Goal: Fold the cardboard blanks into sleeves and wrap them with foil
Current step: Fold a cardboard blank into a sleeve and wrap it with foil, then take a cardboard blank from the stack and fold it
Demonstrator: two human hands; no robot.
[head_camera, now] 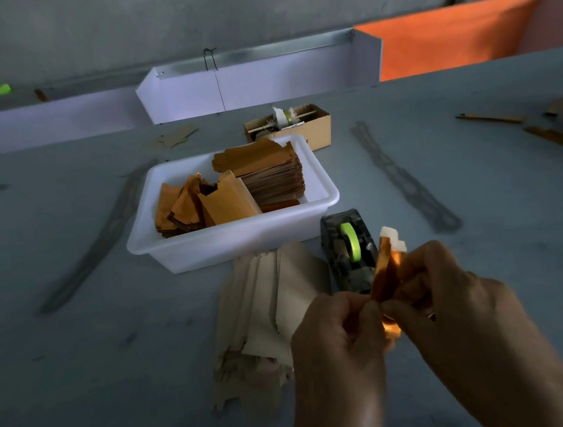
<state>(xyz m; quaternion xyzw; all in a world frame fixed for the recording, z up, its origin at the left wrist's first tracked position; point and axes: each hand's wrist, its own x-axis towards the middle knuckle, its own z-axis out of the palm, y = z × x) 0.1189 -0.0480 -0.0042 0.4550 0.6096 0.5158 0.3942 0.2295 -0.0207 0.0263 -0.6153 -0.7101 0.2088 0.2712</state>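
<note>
Both hands hold one cardboard sleeve with orange foil upright above the table, near the bottom centre. My left hand pinches its lower left edge; my right hand grips its right side with curled fingers. The sleeve's pale top end sticks up above my fingers. A pile of plain cardboard blanks lies flat on the table just left of my hands. A white plastic tub behind them holds a stack of orange foil sheets on the right and foil-wrapped sleeves on the left.
A dark tape dispenser with a green roll stands right behind the held sleeve. A small brown box sits beyond the tub. White trays and an orange panel line the far edge. Pencils and scraps lie at the right.
</note>
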